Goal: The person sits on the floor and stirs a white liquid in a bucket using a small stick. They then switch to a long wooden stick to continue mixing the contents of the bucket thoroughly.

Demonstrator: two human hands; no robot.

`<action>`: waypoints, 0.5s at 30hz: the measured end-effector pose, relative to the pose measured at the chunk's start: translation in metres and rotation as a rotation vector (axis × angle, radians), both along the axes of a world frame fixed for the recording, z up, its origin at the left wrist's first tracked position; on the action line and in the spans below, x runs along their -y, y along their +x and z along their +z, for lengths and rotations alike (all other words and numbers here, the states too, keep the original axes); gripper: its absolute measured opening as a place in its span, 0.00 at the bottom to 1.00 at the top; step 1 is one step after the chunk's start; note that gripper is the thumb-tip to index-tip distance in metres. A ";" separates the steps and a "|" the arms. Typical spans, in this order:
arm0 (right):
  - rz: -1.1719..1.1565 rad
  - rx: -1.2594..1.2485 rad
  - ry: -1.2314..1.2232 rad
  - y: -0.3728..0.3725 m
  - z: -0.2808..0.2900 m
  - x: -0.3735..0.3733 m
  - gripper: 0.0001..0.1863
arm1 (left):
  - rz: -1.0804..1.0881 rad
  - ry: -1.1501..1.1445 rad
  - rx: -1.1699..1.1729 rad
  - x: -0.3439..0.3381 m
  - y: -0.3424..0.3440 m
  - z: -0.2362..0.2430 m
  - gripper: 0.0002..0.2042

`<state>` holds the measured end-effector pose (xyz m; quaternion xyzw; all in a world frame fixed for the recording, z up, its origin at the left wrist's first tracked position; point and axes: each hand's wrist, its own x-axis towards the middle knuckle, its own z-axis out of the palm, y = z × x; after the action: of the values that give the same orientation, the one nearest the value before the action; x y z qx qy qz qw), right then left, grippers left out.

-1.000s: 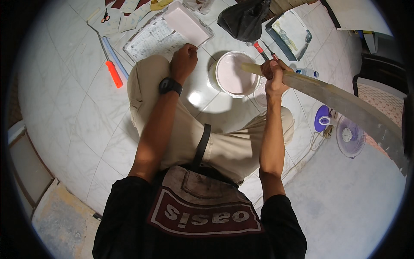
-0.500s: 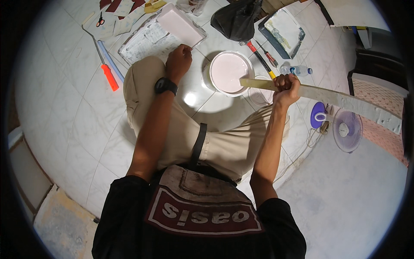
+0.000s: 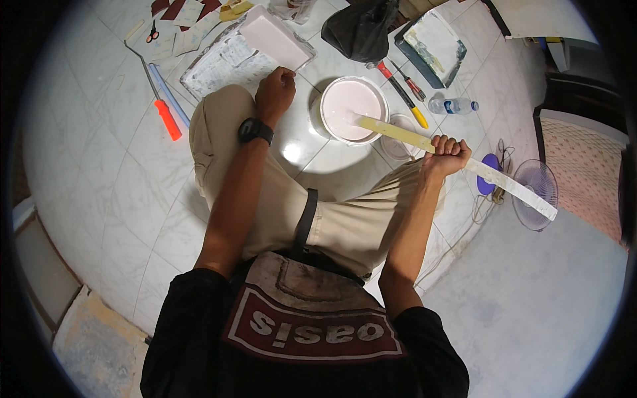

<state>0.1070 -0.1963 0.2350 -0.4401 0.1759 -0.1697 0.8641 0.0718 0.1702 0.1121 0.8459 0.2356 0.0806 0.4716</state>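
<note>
My right hand (image 3: 450, 156) is wrapped round a long flat wooden stick (image 3: 398, 134), yellowish at one end and whitish at the other. Its yellowish end dips into pale pink paint (image 3: 348, 106) inside a round white bucket (image 3: 316, 119). The other end slants out to the right, over the fan. Loosely curled, my left hand (image 3: 275, 94) rests by my left knee, near the paint tray (image 3: 215, 63), with nothing seen in it. Beside the bucket, partly under the stick, lies a round clear lid or shallow tub (image 3: 399, 151).
Around the bucket lie a red-and-yellow-handled tool (image 3: 405, 93), a screwdriver (image 3: 413, 87), a water bottle (image 3: 452, 106), a black plastic bag (image 3: 361, 33) and a dark tray (image 3: 431, 50). Further left are an orange-handled tool (image 3: 168, 121) and scissors (image 3: 152, 32). A purple fan (image 3: 531, 192) stands at right.
My right hand has moved slightly right and toward me, and the stick has tilted, its far end swinging down and inward. The dipped end has shifted left in the paint. My left hand stays put.
</note>
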 end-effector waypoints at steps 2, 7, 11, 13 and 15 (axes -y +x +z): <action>-0.037 0.026 0.000 0.001 0.011 0.007 0.21 | 0.007 0.005 -0.009 -0.001 0.001 0.000 0.12; -0.028 0.093 -0.081 -0.004 0.053 0.012 0.24 | -0.005 -0.088 -0.010 0.000 0.003 0.002 0.11; 0.088 0.181 -0.142 -0.010 0.090 -0.011 0.24 | 0.003 -0.047 0.003 -0.001 0.003 -0.005 0.11; 0.155 0.217 -0.166 -0.015 0.103 -0.027 0.23 | -0.001 0.000 0.004 -0.002 0.003 -0.008 0.12; 0.249 0.229 -0.216 -0.017 0.106 -0.043 0.23 | -0.001 -0.017 -0.010 -0.002 0.003 -0.005 0.12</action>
<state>0.0902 -0.1531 0.3407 -0.5265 0.0015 -0.1282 0.8404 0.0751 0.1719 0.1070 0.8423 0.2385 0.0742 0.4777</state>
